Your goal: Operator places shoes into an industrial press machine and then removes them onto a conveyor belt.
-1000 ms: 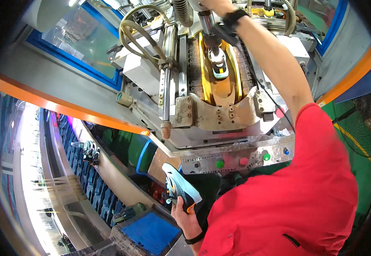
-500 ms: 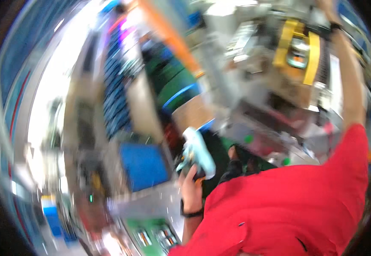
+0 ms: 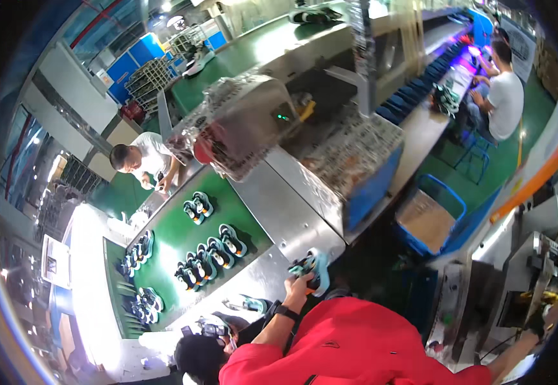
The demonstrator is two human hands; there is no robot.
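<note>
My left hand (image 3: 297, 289), a dark band at its wrist, is closed round a shoe (image 3: 318, 269) with a pale blue sole. It holds the shoe above the metal ledge (image 3: 272, 264) beside the green conveyor belt (image 3: 163, 247). Another pale-soled shoe (image 3: 248, 303) lies on the ledge to the left of my forearm. Several similar shoes (image 3: 220, 252) stand in groups on the belt. My right arm reaches to the lower right rim, where my right hand (image 3: 553, 310) is close to a machine (image 3: 516, 308) with yellow parts. Its fingers are too dim and distorted to make out.
A person in a black cap (image 3: 200, 358) is close at lower left. Another in white (image 3: 157, 157) works across the belt; a third (image 3: 505, 96) sits far right. A wrapped machine housing (image 3: 247, 125), a blue-sided box (image 3: 372, 186) and a blue-framed chair (image 3: 429, 215) stand ahead.
The view has swung left, bringing the belt with shoes toward the middle. The machine near my right hand has shifted to the lower right rim. The shoe stays in my left hand.
</note>
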